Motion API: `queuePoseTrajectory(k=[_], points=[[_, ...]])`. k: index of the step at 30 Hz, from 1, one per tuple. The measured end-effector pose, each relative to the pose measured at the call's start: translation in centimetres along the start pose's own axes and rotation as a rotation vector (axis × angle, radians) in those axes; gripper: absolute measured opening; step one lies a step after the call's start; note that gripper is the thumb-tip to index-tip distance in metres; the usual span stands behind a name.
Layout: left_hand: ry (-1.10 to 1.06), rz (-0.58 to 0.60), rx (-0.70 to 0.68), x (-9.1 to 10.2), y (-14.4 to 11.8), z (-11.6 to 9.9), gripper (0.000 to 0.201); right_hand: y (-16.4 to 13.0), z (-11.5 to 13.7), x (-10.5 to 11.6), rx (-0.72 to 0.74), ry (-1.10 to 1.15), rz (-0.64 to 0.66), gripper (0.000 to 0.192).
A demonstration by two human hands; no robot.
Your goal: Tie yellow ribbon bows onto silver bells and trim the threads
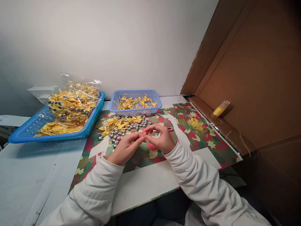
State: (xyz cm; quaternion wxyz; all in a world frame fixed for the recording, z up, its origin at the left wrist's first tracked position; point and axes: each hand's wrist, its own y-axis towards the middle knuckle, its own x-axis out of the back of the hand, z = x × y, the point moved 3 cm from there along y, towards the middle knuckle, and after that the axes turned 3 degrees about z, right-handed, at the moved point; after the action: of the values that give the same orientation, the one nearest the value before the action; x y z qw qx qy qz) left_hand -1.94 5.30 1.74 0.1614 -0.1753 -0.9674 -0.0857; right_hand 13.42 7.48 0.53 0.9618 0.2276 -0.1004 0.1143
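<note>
Small yellow bow (146, 134) sits pinched right between the two hands, just above the patterned mat (207, 147) near the middle of the table. The left hand (124, 147) has its fingers nearly closed, thumb and forefinger nipping the bow from the left, and the right hand (160, 138) is curled in tight too, fingertips meeting the same piece from the right, so both are pretty much clamped on it. Just beyond the hands there's a loose pile of silver beads (122, 131) mixed with more yellow bows. Further back sits a small blue basket (136, 94) with bows in it, and far left a big blue tray (28, 131) holding a plastic bag stuffed with them. A yellow thread spool (220, 109) lies on the cardboard flap at the right.
</note>
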Motion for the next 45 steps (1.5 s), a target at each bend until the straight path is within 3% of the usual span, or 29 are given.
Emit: queuePoseTrajectory(k=[10, 13, 17, 25, 32, 41, 45], points=[[-0.191, -0.074, 0.079, -0.1, 0.0, 1.4, 0.037, -0.1, -1.4, -1.5, -0.281, 0.486, 0.204, 0.049], [-0.219, -0.082, 0.084, -0.1, 0.1, 1.5, 0.037, -0.3, -1.5, -2.2, -0.299, 0.564, 0.174, 0.051], [-0.225, -0.075, 0.093, -0.1, 0.0, 1.3, 0.039, -0.7, -1.4, -2.9, -0.296, 0.607, 0.083, 0.039], [-0.163, -0.058, 0.091, 0.1, -0.1, 1.3, 0.037, -0.9, -1.2, -2.8, -0.212, 0.449, -0.025, 0.024], [-0.134, -0.101, 0.072, 0.3, 0.1, 1.6, 0.035, -0.9, -0.4, -1.9, -0.11, 0.178, -0.112, 0.005], [-0.13, -0.133, 0.093, 0.6, 0.2, 2.1, 0.034, -0.7, 0.8, -1.3, 0.107, -0.017, -0.131, 0.008], [-0.14, -0.091, 0.115, 0.5, 0.1, 1.6, 0.029, -0.8, 1.0, -1.3, 0.211, -0.067, -0.123, 0.01]])
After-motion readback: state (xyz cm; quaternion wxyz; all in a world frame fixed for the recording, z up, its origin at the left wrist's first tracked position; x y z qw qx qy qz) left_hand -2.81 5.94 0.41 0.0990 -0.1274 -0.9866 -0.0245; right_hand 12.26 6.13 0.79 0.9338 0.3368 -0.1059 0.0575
